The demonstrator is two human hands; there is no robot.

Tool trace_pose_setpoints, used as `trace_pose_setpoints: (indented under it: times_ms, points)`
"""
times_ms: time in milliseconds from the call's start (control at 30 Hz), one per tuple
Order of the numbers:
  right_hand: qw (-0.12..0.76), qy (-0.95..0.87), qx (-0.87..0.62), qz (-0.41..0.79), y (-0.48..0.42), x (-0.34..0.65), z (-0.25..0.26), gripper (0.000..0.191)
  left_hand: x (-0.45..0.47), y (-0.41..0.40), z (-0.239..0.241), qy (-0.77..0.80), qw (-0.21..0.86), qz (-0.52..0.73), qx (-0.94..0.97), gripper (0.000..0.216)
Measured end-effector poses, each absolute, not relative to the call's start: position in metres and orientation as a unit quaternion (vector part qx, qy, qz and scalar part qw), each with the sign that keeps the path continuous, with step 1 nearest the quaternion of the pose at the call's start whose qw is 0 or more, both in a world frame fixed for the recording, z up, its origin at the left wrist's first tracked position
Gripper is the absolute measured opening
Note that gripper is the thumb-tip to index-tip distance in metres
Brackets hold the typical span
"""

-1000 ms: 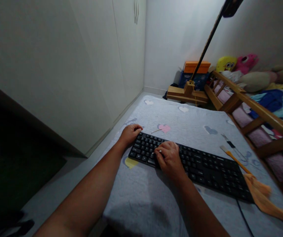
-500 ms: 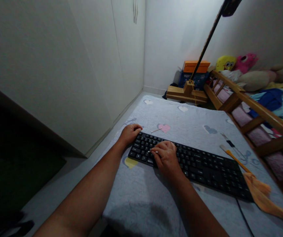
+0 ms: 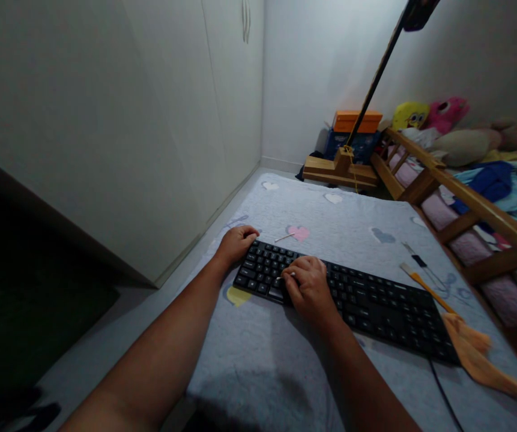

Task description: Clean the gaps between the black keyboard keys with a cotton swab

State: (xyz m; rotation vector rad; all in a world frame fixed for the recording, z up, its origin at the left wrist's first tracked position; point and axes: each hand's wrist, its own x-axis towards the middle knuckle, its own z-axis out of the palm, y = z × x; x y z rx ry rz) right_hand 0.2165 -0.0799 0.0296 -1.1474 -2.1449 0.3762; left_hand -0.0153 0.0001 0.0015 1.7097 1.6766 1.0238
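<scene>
Keyboard (image 3: 386, 318): black; lies on the heart-print cloth (image 3: 298, 360), under the right hand, its left end at the left hand, the rest running out to the right.
Left hand (image 3: 238, 243): fingers bent, touching the far-left corner of the keyboard; whether it grips the edge or only rests cannot be told.
Right hand (image 3: 310, 288): closed in a pinch on a cotton swab (image 3: 293, 274), held low over the left-hand key block.
Loose swab (image 3: 284, 237): on the cloth, beyond and between the hands.
Brush (image 3: 414, 276): right of the right hand, beyond the keyboard; handle end near an orange rag (image 3: 472, 354).
Metal tool (image 3: 419, 261): black-sleeved, just beyond the brush.
Progress: judged under way, with the swab at the keys; visible keycaps are seated. Which keys are done and which remain cannot be told.
Key legends: pale, too small to read.
Keyboard marking: pale print near the far edge, right of the right hand; illegible.
Blue box (image 3: 361, 147): well beyond the hands; pale lettering, unreadable.
</scene>
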Motion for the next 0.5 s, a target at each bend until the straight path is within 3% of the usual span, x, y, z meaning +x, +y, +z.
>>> trace_pose_setpoints:
  times_ms: [500]
  points:
    - [0.334,-0.829,-0.422,0.151,-0.0813,0.2102,0.0265,0.018,-0.0167,0.0019,-0.0018,0.618,0.266,0.381,0.634,0.028]
